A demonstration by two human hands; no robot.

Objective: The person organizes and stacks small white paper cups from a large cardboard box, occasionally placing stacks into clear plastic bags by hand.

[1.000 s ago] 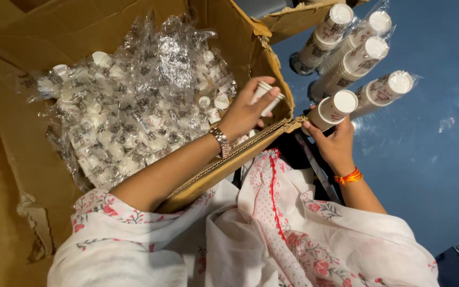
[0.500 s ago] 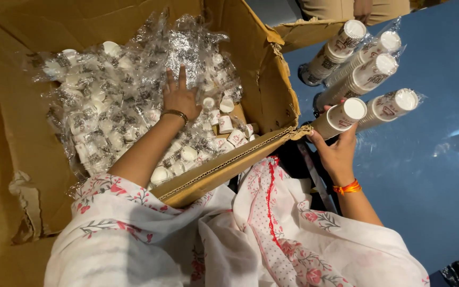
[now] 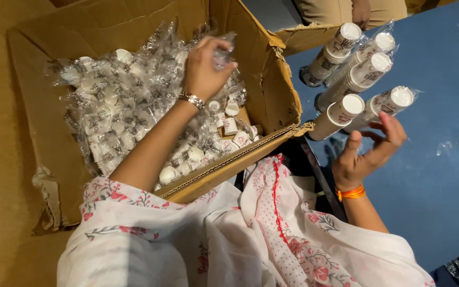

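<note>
A large brown cardboard box (image 3: pixel 107 26) holds several stacks of small white paper cups in clear plastic sleeves (image 3: pixel 118 111). My left hand (image 3: pixel 205 66), with a metal watch at the wrist, is inside the box and grips the clear plastic end of one sleeve. My right hand (image 3: pixel 365 154), with an orange band at the wrist, is over the blue surface (image 3: pixel 442 175), fingers spread, its fingertips touching the wrapped cup stacks (image 3: pixel 359 69) that stand and lean there in a cluster.
The box's right flap (image 3: pixel 298 37) hangs toward the blue surface. Another person in tan trousers (image 3: pixel 336 8) stands beyond the cup stacks. My white floral garment (image 3: pixel 240 239) fills the foreground. A brown surface lies left of the box.
My left hand moved from the box's right edge into the box and closed on a plastic sleeve. My right hand let go of a cup stack and opened its fingers.
</note>
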